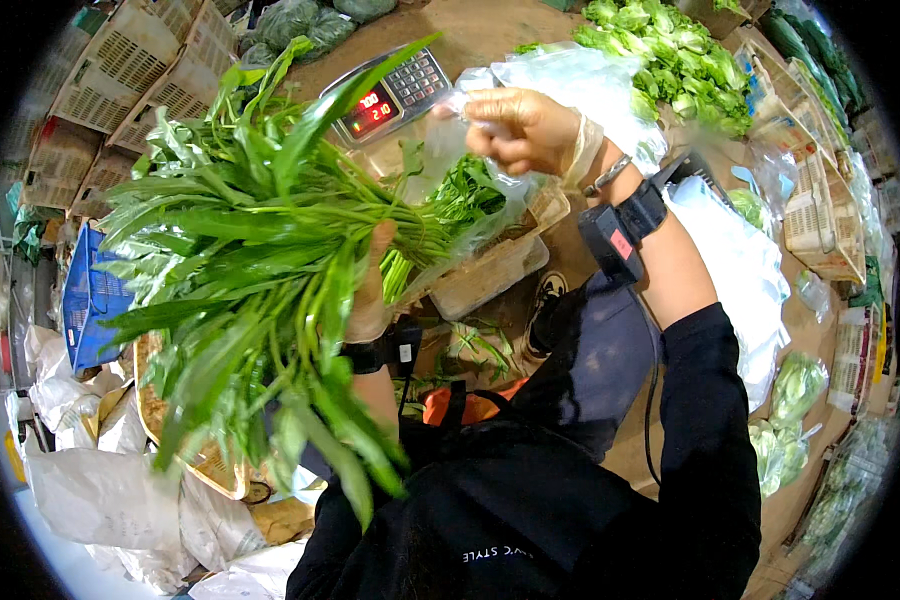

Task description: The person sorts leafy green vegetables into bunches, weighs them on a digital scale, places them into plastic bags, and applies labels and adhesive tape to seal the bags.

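the bunch of long leafy greens (240, 230) fills the space from ten round to eight o'clock, leaves fanning outward, stems drawn together near the centre. it should be light for its bulk, floppy at the leaf ends and firmer along the stems; the glossy leaves may slip and would likely bruise or tear if squeezed. the gathered stems look the best place to hold.

the left hand (370, 285), just toward nine from the centre, is closed round those stems — some of its fingers are hidden under the foliage. the right hand (520, 125), at one o'clock, has its fingers curled in and pinches the edge of a clear plastic bag (515, 205), thin and limp, which should cling and crumple easily. more greens show by the bag — whether inside or behind it, i cannot tell.

below the bag, a shallow translucent tub (510, 280) shows only in part, its contents unclear. at nine o'clock a blue basket (92, 300) is partly covered by leaves, so its inside cannot be read. between seven and eight sits a yellowish basket (235, 475), also mostly screened. near four, clear bags (785, 450) hold pale green vegetables.
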`<state>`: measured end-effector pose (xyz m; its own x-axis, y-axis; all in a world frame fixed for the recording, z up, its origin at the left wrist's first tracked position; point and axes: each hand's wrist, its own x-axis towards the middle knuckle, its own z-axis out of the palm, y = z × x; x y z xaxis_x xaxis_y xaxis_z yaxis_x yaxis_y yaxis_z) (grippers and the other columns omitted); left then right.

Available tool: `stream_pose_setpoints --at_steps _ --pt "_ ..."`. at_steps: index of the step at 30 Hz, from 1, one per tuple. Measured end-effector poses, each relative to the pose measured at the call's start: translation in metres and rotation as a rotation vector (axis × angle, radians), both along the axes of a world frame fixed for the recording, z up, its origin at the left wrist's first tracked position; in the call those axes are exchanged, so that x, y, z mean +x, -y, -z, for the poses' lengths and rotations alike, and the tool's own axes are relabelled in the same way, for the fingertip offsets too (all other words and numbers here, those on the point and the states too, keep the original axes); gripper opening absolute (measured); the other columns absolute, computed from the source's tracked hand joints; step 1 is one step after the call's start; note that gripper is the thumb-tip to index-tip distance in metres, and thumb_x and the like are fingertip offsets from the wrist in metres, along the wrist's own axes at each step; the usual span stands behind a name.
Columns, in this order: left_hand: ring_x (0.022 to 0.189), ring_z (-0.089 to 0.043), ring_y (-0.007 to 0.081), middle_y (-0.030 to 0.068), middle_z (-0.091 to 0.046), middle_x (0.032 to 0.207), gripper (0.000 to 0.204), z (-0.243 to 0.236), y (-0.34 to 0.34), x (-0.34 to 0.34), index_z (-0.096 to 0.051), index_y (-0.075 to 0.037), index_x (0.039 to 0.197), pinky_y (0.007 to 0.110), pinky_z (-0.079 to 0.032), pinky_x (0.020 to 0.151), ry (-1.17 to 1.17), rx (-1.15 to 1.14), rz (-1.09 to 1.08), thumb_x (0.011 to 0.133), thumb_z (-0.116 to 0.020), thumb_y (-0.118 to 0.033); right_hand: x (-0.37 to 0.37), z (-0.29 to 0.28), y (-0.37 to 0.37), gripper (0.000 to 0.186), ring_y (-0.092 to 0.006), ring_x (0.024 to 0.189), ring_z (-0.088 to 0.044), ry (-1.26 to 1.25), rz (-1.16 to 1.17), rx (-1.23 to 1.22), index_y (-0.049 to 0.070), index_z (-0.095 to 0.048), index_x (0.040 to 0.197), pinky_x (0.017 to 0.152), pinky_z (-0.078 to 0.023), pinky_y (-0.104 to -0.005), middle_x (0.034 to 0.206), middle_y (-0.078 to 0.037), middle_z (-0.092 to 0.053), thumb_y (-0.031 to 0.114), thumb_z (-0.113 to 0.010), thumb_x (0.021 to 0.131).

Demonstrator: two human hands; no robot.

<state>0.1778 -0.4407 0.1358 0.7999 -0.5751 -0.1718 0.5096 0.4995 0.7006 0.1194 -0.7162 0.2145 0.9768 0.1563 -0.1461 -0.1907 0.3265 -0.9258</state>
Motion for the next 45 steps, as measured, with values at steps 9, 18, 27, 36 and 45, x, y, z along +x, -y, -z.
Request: stream_pose_setpoints --at_steps 9,18,27,36,45 --pt "0.109 -0.049 0.0239 0.0085 -0.052 0.119 0.049 -0.026 -0.019 0.009 -0.046 -0.007 0.123 0.039 -0.04 0.095 0.21 0.093 0.162 0.076 -0.062 -0.009 0.016 0.0 -0.015 0.053 -0.0066 0.049 -0.044 0.057 -0.011 0.313 0.017 -0.03 0.133 0.04 -0.031 -0.0175 0.08 -0.007 -0.058 0.014 -0.053 0.086" --pt "0.111 -0.048 0.024 0.0089 -0.052 0.12 0.047 0.104 0.074 0.07 -0.046 -0.007 0.124 0.038 -0.039 0.096 0.5 0.768 0.197 0.079 -0.059 -0.011 -0.016 0.08 0.053 0.019 -0.016 0.078 -0.058 0.042 0.284 0.239 0.006 -0.057 0.1 0.069 -0.049 -0.0285 0.085 -0.004 -0.061 0.01 -0.057 0.081" --pt "0.113 -0.047 0.0241 0.0092 -0.051 0.121 0.045 0.144 0.093 0.018 -0.046 -0.007 0.125 0.037 -0.038 0.096 0.74 1.032 0.204 0.081 -0.055 -0.013 -0.066 0.076 0.045 0.033 -0.0168 0.067 -0.054 -0.155 0.639 0.096 0.007 -0.045 0.116 0.057 -0.045 -0.0303 0.083 -0.007 -0.058 0.011 -0.054 0.084" --pt "0.115 -0.045 0.0242 0.0096 -0.051 0.122 0.044 0.152 0.075 0.062 -0.045 -0.008 0.126 0.036 -0.037 0.097 0.898 1.112 0.239 0.083 -0.051 -0.014 -0.079 0.053 0.034 0.05 -0.0097 0.051 -0.044 -0.096 0.42 -0.019 0.014 -0.027 0.131 0.044 -0.036 -0.0223 0.077 -0.007 -0.054 0.011 -0.05 0.086" --pt "0.117 -0.044 0.0243 0.01 -0.051 0.123 0.042 0.174 0.074 0.11 -0.045 -0.008 0.126 0.035 -0.036 0.098 1.09 1.266 0.493 0.085 -0.048 -0.016 0.008 0.057 0.035 0.068 -0.0054 0.042 -0.039 0.057 0.042 0.548 0.021 -0.012 0.142 0.037 -0.03 -0.0161 0.074 -0.006 -0.051 0.015 -0.051 0.087"
